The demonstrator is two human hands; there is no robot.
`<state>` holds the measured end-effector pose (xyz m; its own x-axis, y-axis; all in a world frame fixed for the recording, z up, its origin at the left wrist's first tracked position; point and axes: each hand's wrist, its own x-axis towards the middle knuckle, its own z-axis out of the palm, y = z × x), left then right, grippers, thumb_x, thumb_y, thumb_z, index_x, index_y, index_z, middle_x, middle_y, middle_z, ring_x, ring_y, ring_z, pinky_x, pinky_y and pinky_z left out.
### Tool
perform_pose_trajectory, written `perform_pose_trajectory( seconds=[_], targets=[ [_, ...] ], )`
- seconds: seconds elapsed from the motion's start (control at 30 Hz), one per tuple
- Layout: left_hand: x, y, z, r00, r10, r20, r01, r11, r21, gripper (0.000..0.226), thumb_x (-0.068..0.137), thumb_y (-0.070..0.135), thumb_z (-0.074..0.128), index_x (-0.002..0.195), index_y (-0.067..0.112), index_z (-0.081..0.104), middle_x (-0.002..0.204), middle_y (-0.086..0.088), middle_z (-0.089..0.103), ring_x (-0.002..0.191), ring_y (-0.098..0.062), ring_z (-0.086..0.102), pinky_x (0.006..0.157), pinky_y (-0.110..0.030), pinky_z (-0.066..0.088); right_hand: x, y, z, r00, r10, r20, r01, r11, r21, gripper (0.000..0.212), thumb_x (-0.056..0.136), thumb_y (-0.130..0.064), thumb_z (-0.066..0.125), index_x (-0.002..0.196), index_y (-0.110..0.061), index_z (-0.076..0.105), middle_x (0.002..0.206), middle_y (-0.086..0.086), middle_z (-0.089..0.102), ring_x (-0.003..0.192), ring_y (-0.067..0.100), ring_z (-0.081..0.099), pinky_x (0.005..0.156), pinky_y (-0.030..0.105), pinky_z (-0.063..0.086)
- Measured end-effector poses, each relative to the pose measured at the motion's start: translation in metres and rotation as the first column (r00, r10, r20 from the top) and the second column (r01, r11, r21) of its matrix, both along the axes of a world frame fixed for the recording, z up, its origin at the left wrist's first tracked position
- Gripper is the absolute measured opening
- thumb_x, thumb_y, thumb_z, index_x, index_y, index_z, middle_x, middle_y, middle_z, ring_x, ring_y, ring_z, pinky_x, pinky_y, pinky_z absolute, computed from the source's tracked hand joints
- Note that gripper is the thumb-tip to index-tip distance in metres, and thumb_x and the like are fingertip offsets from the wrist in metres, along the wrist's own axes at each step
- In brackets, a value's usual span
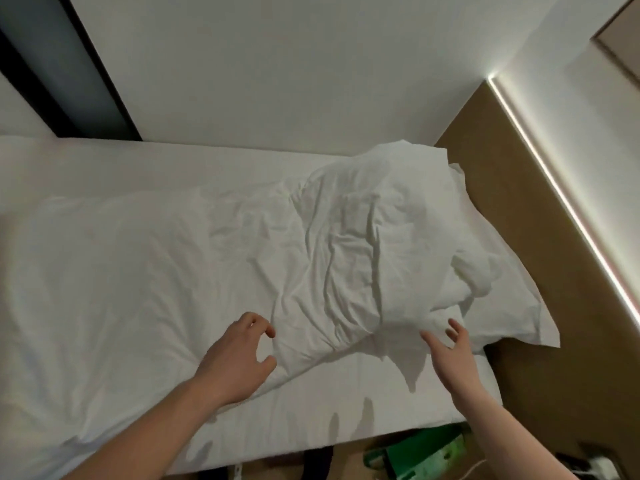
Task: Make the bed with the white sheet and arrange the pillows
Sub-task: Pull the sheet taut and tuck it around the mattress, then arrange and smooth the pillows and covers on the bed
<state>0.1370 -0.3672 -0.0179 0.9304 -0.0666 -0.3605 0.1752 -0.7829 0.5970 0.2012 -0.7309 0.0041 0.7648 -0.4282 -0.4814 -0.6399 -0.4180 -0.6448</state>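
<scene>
Left hand (pixel 239 355) and right hand (pixel 450 344) hovering spread, gripping nothing, at the rumpled white sheet (pixel 346 258). Risking bunching it further over the pillow (pixel 512 306) if grabbed unevenly.

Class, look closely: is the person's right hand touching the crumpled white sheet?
Cannot tell. In the head view the right hand overlaps the crumpled white sheet edge with fingers spread, but no contact or gap shows plainly.

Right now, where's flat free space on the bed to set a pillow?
Left half of the bed is smooth sheet, bordered by the far wall and the left hand. Right end by the headboard is crowded: a crumpled white heap, with the right hand at its near edge.
</scene>
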Motion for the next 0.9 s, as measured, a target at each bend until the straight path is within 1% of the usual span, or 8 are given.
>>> perform_pose_trajectory(
  seconds=[0.13, 0.27, 0.43, 0.57, 0.7, 0.77, 0.83, 0.9],
  targets=[
    [0.04, -0.031, -0.008, 0.999, -0.036, -0.024, 0.036, 0.999, 0.025, 0.031, 0.089, 0.043, 0.057, 0.118, 0.038, 0.049, 0.124, 0.025, 0.037, 0.098, -0.001, 0.051, 0.083, -0.025, 0.048, 0.04, -0.038, -0.022, 0.995, -0.091, -0.029, 0.091, 0.996, 0.011, 0.091, 0.088, -0.054, 0.074, 0.159, -0.031, 0.023, 0.164, 0.001, 0.031, 0.142, 0.033, 0.042, 0.112, 0.052, 0.042],
    [0.076, -0.079, -0.026, 0.998, -0.052, -0.041, 0.054, 0.997, 0.052, 0.031, 0.09, 0.043, 0.057, 0.119, 0.038, 0.049, 0.125, 0.027, 0.036, 0.087, -0.001, 0.052, 0.076, -0.022, 0.045, 0.096, -0.084, -0.055, 0.982, -0.185, -0.028, 0.186, 0.983, 0.004, 0.102, 0.083, -0.063, 0.073, 0.162, -0.027, 0.018, 0.166, 0.005, 0.03, 0.147, 0.035, 0.037, 0.115, 0.054, 0.037],
    [0.112, -0.152, -0.059, 0.993, -0.093, -0.07, 0.095, 0.995, 0.025, 0.03, 0.091, 0.041, 0.057, 0.119, 0.038, 0.049, 0.125, 0.027, 0.037, 0.075, 0.0, 0.053, 0.069, -0.017, 0.04, 0.155, -0.145, -0.099, 0.938, -0.288, -0.195, 0.298, 0.954, 0.027, 0.126, 0.072, -0.081, 0.07, 0.163, -0.028, 0.001, 0.169, 0.009, 0.022, 0.15, 0.042, 0.031, 0.117, 0.059, 0.031],
    [0.139, -0.197, -0.088, 0.992, -0.102, -0.068, 0.101, 0.995, -0.022, 0.029, 0.091, 0.041, 0.058, 0.119, 0.04, 0.049, 0.124, 0.029, 0.037, 0.085, -0.001, 0.059, 0.075, -0.018, 0.047, 0.19, -0.173, -0.143, 0.942, -0.277, -0.191, 0.298, 0.95, 0.096, 0.159, 0.041, -0.091, 0.077, 0.164, -0.025, 0.002, 0.167, 0.004, 0.027, 0.148, 0.035, 0.035, 0.12, 0.056, 0.032],
    [0.156, -0.215, -0.115, 0.991, -0.093, -0.099, 0.088, 0.995, -0.049, 0.028, 0.09, 0.04, 0.057, 0.117, 0.042, 0.05, 0.122, 0.029, 0.042, 0.098, -0.002, 0.062, 0.082, -0.026, 0.052, 0.217, -0.178, -0.185, 0.908, -0.333, -0.253, 0.382, 0.907, 0.178, 0.174, 0.025, -0.09, 0.083, 0.16, -0.037, -0.013, 0.164, -0.008, 0.03, 0.143, 0.03, 0.043, 0.118, 0.054, 0.037],
    [0.157, -0.216, -0.124, 0.987, -0.106, -0.125, 0.101, 0.994, -0.042, 0.029, 0.09, 0.04, 0.057, 0.118, 0.042, 0.05, 0.12, 0.027, 0.046, 0.099, -0.001, 0.059, 0.084, -0.026, 0.052, 0.222, -0.183, -0.202, 0.89, -0.347, -0.298, 0.409, 0.895, 0.179, 0.172, 0.024, -0.088, 0.085, 0.159, -0.041, -0.01, 0.159, -0.009, 0.038, 0.137, 0.028, 0.05, 0.116, 0.052, 0.041],
    [0.156, -0.213, -0.129, 0.982, -0.121, -0.144, 0.117, 0.993, -0.035, 0.03, 0.09, 0.041, 0.057, 0.12, 0.04, 0.051, 0.12, 0.026, 0.05, 0.1, 0.0, 0.057, 0.086, -0.024, 0.05, 0.222, -0.194, -0.213, 0.9, -0.307, -0.309, 0.38, 0.899, 0.215, 0.156, 0.031, -0.081, 0.09, 0.16, -0.035, 0.014, 0.141, -0.007, 0.056, 0.121, 0.026, 0.062, 0.11, 0.05, 0.048],
    [0.154, -0.208, -0.13, 0.982, -0.122, -0.147, 0.119, 0.992, -0.03, 0.03, 0.09, 0.041, 0.058, 0.12, 0.039, 0.053, 0.119, 0.025, 0.053, 0.102, 0.0, 0.056, 0.086, -0.021, 0.048, 0.221, -0.198, -0.213, 0.923, -0.275, -0.268, 0.342, 0.906, 0.251, 0.113, 0.049, -0.063, 0.094, 0.144, -0.022, 0.048, 0.123, -0.002, 0.068, 0.101, 0.024, 0.07, 0.1, 0.046, 0.055]
  ],
)
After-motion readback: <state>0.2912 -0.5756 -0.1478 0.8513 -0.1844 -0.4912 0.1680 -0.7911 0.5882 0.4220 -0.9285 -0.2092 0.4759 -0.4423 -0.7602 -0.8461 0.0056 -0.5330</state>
